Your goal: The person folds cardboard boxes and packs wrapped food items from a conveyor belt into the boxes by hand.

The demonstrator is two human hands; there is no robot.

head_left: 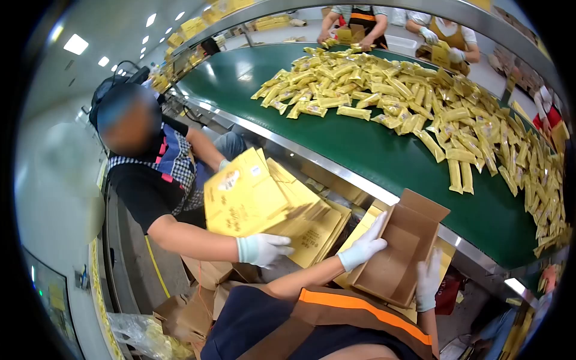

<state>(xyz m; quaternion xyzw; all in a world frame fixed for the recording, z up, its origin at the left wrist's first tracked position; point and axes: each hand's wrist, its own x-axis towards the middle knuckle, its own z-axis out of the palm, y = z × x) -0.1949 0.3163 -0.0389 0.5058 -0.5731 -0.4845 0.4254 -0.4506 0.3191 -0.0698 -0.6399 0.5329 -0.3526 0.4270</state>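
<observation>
An open, empty brown cardboard box [401, 251] is held between my two gloved hands at the near edge of the belt, one flap raised toward the belt. My left hand [365, 245] presses its left side, with the fingers along the wall. On its right side, my right hand [428, 279] grips the wall. Beneath and beside the box lie flat yellow cartons [362, 231]. Beyond it, many yellow wrapped packets [384, 90] are heaped on the green conveyor belt [312, 141].
At the left, a co-worker in a checkered apron holds a stack of flat yellow cartons [243, 195]. Two more people work across the belt with small boxes. A metal rail [288, 144] edges the belt. Brown cartons [192, 312] and a plastic bag [147, 336] lie at lower left.
</observation>
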